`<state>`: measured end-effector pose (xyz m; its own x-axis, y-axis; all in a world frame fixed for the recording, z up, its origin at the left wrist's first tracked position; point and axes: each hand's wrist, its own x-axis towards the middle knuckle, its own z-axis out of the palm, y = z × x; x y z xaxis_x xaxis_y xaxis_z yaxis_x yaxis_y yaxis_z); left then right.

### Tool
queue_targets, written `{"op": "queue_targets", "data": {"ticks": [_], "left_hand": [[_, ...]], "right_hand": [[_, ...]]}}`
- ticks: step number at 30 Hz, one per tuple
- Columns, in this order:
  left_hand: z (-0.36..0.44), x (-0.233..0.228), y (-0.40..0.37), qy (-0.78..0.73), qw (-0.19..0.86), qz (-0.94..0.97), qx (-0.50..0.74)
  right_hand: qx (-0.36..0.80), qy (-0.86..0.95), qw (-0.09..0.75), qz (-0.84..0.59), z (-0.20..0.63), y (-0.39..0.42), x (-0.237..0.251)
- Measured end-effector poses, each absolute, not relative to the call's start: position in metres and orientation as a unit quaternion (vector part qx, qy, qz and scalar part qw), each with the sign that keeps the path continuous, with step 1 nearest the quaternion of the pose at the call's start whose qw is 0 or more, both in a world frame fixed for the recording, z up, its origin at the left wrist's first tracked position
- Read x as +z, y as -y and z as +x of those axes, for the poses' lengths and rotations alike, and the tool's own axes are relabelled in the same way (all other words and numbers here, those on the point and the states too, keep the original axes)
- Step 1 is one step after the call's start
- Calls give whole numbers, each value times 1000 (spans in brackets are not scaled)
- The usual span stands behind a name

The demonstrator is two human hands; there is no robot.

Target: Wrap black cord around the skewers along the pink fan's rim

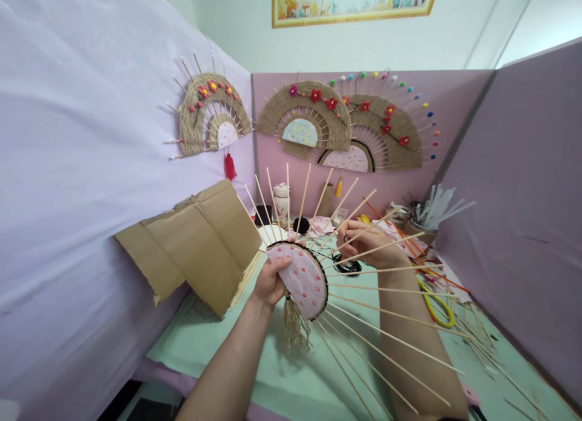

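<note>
Worktop (218, 348): green sheet, walled left, back and right; bare stretch at the near left edge.
Cardboard (195, 242): leans on the left wall, just beside the fan frame.
Fan frame (302, 278): pink half-disc held upright above the worktop, thin sticks (386, 342) spreading up and right across the open middle.
Left hand (270, 281): closed on the disc's left edge.
Right hand (370, 242): behind the sticks, fingers pinched around one.
Twine tuft (294, 330): hangs below the disc.
</note>
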<state>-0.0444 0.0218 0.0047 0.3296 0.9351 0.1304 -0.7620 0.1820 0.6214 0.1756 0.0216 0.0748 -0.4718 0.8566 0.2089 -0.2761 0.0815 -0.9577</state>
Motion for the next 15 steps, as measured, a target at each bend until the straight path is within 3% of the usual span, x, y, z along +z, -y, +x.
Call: {"op": "queue_targets", "data": {"ticks": [15], "left_hand": [[-45,3,-19,-119,785,305,527]], "right_hand": [[631,578,451,-254,181,-18,78]]}}
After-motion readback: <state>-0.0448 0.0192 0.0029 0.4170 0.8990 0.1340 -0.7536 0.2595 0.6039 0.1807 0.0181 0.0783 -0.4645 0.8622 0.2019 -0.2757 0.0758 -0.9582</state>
